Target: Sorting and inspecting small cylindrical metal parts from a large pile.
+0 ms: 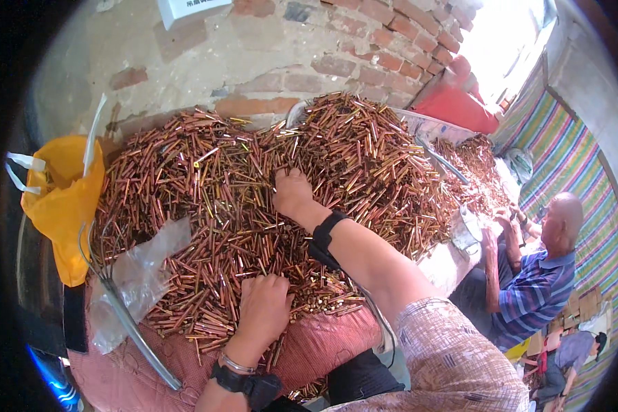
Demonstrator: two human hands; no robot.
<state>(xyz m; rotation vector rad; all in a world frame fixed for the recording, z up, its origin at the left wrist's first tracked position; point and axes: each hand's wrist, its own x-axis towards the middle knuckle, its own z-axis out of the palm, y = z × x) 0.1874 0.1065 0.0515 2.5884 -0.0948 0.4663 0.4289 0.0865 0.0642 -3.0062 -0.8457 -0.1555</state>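
Metal rods [233,206], thin, short, copper-coloured, lie in one big loose heap across the middle of view, w/ two mounds at the back. Writing, from L to R: yellow bag [69,213] bears a small dark mark, too unclear to read; white box [189,8] at top edge carries dark printed characters, partly cut off. Hands next: L hand [264,309] is at the front of the heap, back side up, fingers bent and close together, touching rods; fingertips are hidden, so I cannot tell if it pinches any. R hand [294,196] reaches deeper, btw the two mounds, fingers curled down among the rods; also cannot tell what, if anything, is gripped. Other things, again L to R: clear plastic bag [141,281] lies on the heap's L edge, and a metal rake [134,326] w/ thin wire tines lies across it. Reddish quilted cloth [329,336] is under the heap's front edge. R forearm [371,254], w/ black strap at wrist, crosses over the rods and blocks part of them. White cloth [465,232] is at the heap's R side. Farther R, a co-worker [539,295] in striped shirt sits w/ both hands near more rods; another person [575,353] is behind, lower R, near the striped sheet [570,165].
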